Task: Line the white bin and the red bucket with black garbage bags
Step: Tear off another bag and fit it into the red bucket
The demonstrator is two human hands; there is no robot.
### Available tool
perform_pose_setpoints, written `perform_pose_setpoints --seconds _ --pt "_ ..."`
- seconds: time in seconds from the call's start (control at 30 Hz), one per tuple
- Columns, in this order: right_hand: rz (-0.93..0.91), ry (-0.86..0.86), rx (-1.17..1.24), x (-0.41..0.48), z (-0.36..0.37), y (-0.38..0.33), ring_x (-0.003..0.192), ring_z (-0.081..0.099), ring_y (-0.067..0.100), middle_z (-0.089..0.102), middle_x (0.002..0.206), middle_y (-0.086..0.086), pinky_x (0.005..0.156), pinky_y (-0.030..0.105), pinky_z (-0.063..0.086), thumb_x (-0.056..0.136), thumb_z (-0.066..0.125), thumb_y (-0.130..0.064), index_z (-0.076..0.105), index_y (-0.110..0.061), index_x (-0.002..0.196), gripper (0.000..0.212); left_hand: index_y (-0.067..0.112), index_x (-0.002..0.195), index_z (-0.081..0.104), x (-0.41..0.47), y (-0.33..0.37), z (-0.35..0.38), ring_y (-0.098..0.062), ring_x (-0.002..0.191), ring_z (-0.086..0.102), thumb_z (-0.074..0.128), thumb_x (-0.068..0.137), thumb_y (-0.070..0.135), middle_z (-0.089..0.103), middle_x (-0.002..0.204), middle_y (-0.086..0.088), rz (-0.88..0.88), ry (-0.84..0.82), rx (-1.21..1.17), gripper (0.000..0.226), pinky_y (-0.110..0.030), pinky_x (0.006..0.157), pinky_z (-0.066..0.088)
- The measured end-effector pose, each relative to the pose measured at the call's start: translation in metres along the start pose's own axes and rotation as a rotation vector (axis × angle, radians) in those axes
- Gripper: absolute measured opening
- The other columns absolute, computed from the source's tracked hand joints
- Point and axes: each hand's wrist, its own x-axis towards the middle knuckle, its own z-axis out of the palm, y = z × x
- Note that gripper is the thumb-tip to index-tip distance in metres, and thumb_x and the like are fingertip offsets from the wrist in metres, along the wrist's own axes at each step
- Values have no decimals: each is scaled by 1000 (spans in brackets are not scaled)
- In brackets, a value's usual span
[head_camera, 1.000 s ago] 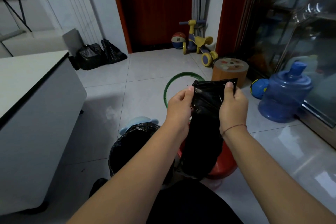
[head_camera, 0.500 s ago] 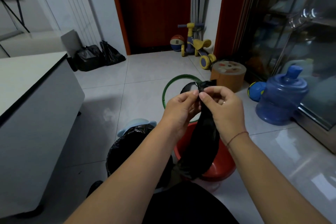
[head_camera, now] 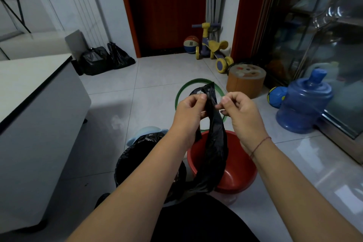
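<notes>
A black garbage bag [head_camera: 215, 143] hangs bunched and narrow above the red bucket [head_camera: 237, 175], which stands on the floor with nothing inside. My left hand [head_camera: 188, 116] pinches the bag's top edge on the left. My right hand [head_camera: 237, 112] pinches the same edge on the right, fingers curled. The two hands are close together. To the left of the bucket stands the bin [head_camera: 137, 161], its rim and inside covered by a black bag; my left forearm hides part of it.
A white cabinet [head_camera: 39, 116] stands at the left. A green hoop [head_camera: 182, 92], a round wooden stool [head_camera: 245, 80], a blue water jug [head_camera: 304, 104], a ball, a toy scooter [head_camera: 212, 47] and tied black bags [head_camera: 104, 61] lie farther off. A pale blue lid [head_camera: 145, 133] sits behind the bin.
The bag was held flat and wide between my hands; now my hands have come together and the bag's top is bunched into a narrow strip. The bucket shows more.
</notes>
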Motion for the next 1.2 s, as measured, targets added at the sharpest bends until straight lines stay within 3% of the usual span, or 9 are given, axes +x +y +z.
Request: perform_pose_setpoints --seconds 0.13,0.33,0.5,0.63,0.77,0.87,0.97,1.1,1.2 --pt "-7 -37 -25 0 3 -4 89 65 22 65 93 6 80 35 55 84 66 -34 57 -19 92 19 8 88 67 -4 1 2 -10 68 63 56 95 17 69 83 -8 7 -65 78 16 -11 51 46" --pt "-57 50 -123 4 -1 -5 75 64 19 66 76 4 70 35 54 91 59 -26 61 -17 79 16 9 91 65 0 -2 -1 -8 72 67 52 96 15 71 72 5 -39 -107 -34 15 -23 74 55" --pt "136 37 252 11 -10 6 86 64 16 68 89 5 80 30 53 97 49 -26 65 -16 89 20 4 95 62 14 3 -16 -13 70 64 45 96 3 69 74 -4 -169 34 -381 17 -24 63 53" --pt "319 133 685 22 -20 11 106 62 25 64 114 16 92 37 51 100 40 -21 60 -4 108 27 2 81 62 23 6 -28 -19 65 62 40 92 0 65 72 -9 -194 194 -464 25 -26 57 53" --pt "378 261 776 28 -24 17 120 55 31 57 127 22 105 44 41 102 36 -19 53 1 118 31 5 80 60 26 7 -35 -18 60 62 44 94 9 62 73 -9 -248 362 -427 22 -26 54 53" --pt "439 391 629 30 -24 19 99 63 29 64 103 16 93 42 50 101 41 -22 60 -9 91 25 10 79 61 22 6 -32 -11 48 65 47 98 29 67 65 -4 -245 360 -266 30 -21 42 48" --pt "478 457 463 30 -26 25 86 64 27 67 94 15 88 45 52 98 48 -30 60 -14 79 27 8 93 67 18 9 -31 -19 67 72 64 79 51 75 74 -6 -263 175 -173 46 -27 53 55" --pt "429 230 416 26 -33 27 88 71 24 73 97 12 75 36 57 74 68 -51 67 -12 88 42 10 91 69 14 14 -33 -22 71 71 78 70 24 74 76 -6 -250 15 -153 28 -30 60 58" --pt "375 72 410 24 -37 25 82 70 24 72 91 14 66 29 58 77 71 -30 69 -9 91 25 13 92 72 15 12 -35 -21 70 71 73 78 13 74 77 -6 -212 38 -132 14 -31 63 59"
